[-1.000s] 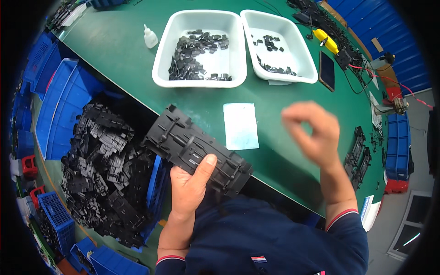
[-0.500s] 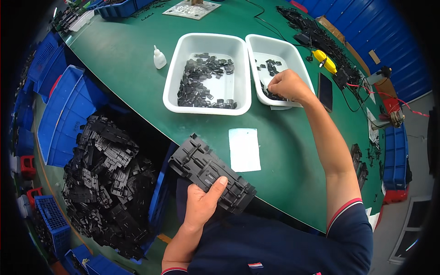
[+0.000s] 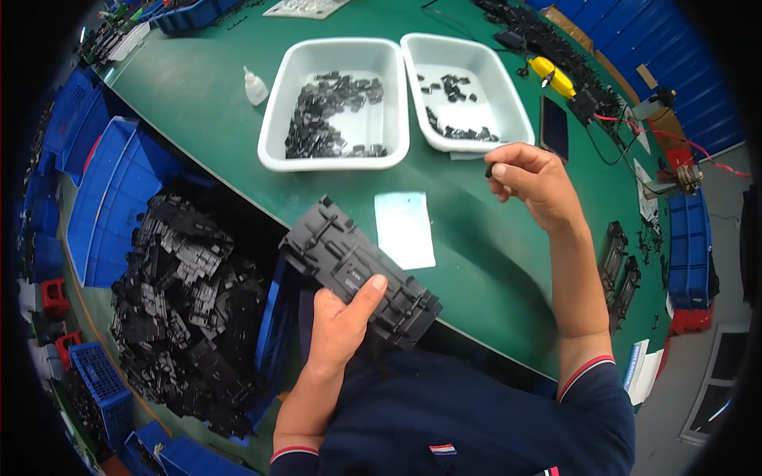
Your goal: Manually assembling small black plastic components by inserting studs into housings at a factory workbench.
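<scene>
Gripping a ribbed, matte black plastic panel (image 3: 357, 274) at the table's near edge, the left hand (image 3: 341, 325) presses its thumb on top; the right hand (image 3: 530, 184) pinches a small black part (image 3: 490, 169) near two white rectangular trays (image 3: 274, 119), a pale blue card (image 3: 403, 228) lying between.

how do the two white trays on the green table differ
The left white tray holds a thick heap of small black parts; the right white tray holds only a few, scattered along its edges. The left white tray looks wider and squarer, the right white tray narrower and more angled. The right hand, pinching a small black piece, is nearer the right one. Both are white, rectangular and side by side on the green table.
</scene>
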{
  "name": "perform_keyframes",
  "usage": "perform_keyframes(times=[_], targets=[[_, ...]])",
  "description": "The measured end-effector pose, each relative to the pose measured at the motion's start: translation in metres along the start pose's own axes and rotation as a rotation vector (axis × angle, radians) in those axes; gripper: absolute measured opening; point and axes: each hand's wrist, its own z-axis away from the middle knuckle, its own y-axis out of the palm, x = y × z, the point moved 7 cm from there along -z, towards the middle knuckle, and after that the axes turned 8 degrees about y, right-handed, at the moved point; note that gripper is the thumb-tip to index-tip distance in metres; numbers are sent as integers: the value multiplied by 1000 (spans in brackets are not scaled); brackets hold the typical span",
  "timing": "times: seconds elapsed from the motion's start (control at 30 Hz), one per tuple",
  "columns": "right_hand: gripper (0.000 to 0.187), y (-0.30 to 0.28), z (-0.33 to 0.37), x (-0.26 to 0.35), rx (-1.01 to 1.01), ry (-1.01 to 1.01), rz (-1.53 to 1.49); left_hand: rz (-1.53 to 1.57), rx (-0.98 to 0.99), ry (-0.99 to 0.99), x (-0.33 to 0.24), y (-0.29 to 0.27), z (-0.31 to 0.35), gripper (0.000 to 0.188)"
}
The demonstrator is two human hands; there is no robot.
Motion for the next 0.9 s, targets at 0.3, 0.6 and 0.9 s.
perform_keyframes(times=[0.3,0.6,0.9], targets=[[12,49,28,-42,143,89,87,72,29,-87,17,1,2,20],[18,70,-2,-41,-28,-58,443,111,49,-128,23,-2,-2,26],[20,89,-16,-35,-40,-74,684,141,53,-189,31,-7,-3,23]])
